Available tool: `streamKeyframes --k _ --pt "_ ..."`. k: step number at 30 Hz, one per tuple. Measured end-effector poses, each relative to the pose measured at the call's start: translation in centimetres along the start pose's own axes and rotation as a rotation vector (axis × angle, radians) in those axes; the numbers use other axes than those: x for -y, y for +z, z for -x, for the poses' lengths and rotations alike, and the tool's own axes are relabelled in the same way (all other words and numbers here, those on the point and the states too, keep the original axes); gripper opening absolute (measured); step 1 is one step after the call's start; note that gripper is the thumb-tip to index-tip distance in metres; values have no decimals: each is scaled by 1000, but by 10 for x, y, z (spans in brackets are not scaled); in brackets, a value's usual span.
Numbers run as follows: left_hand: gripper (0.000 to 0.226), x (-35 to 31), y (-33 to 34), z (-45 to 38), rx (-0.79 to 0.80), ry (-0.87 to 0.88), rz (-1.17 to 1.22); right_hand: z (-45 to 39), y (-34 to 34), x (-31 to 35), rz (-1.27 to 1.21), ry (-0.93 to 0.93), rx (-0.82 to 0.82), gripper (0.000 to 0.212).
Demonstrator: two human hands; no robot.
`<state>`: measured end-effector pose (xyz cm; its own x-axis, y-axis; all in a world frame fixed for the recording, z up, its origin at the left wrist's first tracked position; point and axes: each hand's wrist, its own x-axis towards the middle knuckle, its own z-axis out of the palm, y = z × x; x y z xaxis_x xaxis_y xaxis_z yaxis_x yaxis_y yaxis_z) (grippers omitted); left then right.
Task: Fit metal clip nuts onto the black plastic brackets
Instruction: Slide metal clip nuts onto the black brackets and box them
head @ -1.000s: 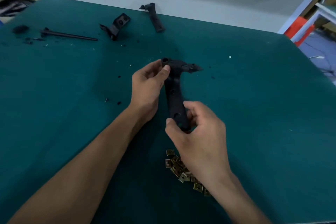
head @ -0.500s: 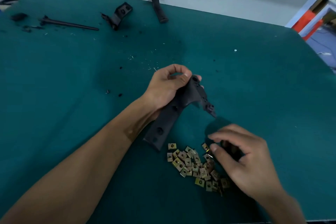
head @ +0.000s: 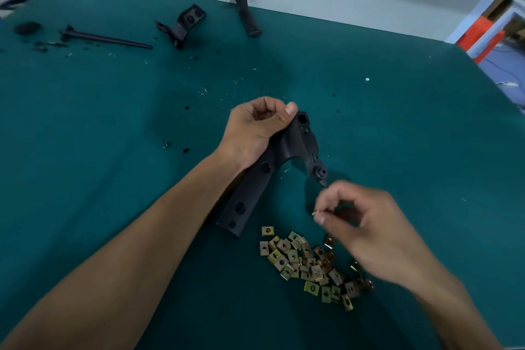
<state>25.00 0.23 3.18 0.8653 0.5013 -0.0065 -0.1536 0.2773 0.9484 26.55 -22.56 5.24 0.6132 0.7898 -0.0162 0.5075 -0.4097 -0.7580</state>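
Observation:
My left hand [head: 257, 128] grips a long black plastic bracket [head: 255, 187] near its forked upper end, its flat holed leg pointing down toward me over the green table. Just right of the bracket's lower prong, my right hand [head: 366, 231] pinches a small metal clip nut [head: 317, 212] between thumb and forefinger; only its edge shows. Below the right hand lies a pile of brass-coloured clip nuts [head: 306, 261] on the cloth.
At the far side of the green table [head: 113, 150] lie two more black brackets [head: 184, 23] [head: 245, 13], a black rod [head: 105, 38] and small black scraps [head: 27, 27]. Beyond the table's right edge stand white frames and an orange object [head: 480, 34].
My right hand let go of the bracket, dipped to the nut pile and has lifted with a nut pinched. My left hand lowered and turned the bracket.

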Motion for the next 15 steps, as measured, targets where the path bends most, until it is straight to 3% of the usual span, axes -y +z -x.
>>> streamKeyframes --k 2,4,6,10,15 --pt "21 -1 -3 -3 -27 24 15 -13 -2 0 -452 -26 -138 9" --pt "22 -2 -5 -5 -60 43 18 -28 -3 0 -835 -53 -226 12" --pt "23 -3 -7 -6 -86 56 19 -44 -5 -2 -872 -53 -154 20" --pt "22 -6 -13 -10 -101 66 -5 -74 -16 -7 -809 -50 183 21" --pt "17 -8 -16 -11 -57 42 -43 -102 -15 -13 -844 -69 315 15"
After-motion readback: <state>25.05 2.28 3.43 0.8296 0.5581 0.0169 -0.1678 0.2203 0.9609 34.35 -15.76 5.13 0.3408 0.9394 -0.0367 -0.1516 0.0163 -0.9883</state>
